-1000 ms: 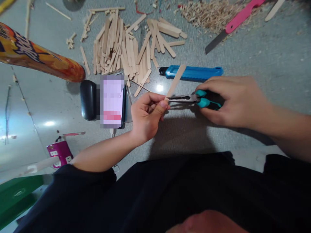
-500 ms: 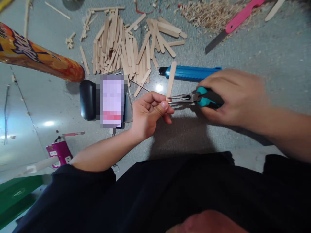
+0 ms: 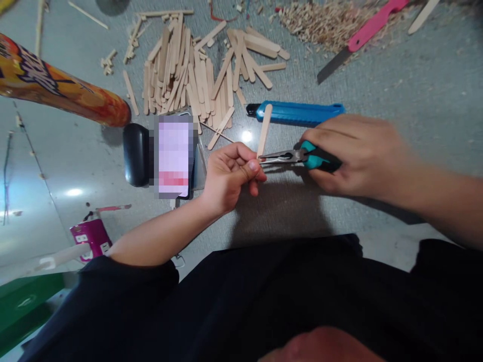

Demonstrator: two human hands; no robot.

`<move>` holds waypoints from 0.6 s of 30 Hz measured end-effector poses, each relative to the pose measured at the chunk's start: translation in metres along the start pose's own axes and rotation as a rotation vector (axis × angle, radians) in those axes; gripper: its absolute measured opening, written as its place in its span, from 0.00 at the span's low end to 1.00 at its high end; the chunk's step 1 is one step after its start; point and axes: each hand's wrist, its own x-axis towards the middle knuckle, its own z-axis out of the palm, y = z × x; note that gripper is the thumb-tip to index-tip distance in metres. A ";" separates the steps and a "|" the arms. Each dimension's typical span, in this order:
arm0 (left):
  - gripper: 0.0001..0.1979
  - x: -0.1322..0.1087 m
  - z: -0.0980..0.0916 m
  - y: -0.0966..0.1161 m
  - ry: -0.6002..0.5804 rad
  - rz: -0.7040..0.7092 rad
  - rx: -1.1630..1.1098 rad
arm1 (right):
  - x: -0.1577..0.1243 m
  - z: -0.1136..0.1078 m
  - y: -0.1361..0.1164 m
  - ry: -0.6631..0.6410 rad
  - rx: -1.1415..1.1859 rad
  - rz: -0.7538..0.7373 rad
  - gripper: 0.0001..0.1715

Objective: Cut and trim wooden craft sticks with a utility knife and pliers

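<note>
Between thumb and fingers, my left hand [image 3: 232, 173] pinches the lower end of a wooden craft stick [image 3: 265, 129], which points up and away. My right hand [image 3: 350, 153] is wrapped round the teal-and-black handles of long-nose pliers [image 3: 289, 156]. The jaws are parted slightly, and their tips are at the stick's lower end, close to my left fingertips. Whether they touch the wood I cannot tell. Just beyond the pliers lies a blue utility knife [image 3: 298, 113].
Many craft sticks [image 3: 169, 68] are heaped at the back, beside wood shavings [image 3: 320, 22] and a pink-handled saw [image 3: 372, 30]. To the left are a phone [image 3: 173, 156], a black case [image 3: 136, 155], an orange can [image 3: 71, 85] and a purple power strip [image 3: 90, 239].
The pliers' jaws have parted a little and shifted slightly left. The craft stick sits a little lower and its upper end has moved slightly left.
</note>
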 end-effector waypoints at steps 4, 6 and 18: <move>0.29 -0.001 0.003 0.002 -0.002 -0.008 -0.002 | -0.001 0.003 0.000 0.032 -0.013 -0.031 0.22; 0.28 -0.001 0.003 0.001 -0.004 -0.005 -0.002 | -0.001 0.006 0.000 0.033 -0.003 -0.021 0.22; 0.29 -0.002 0.001 -0.004 0.008 -0.058 -0.007 | 0.006 0.009 0.004 0.095 -0.065 -0.029 0.21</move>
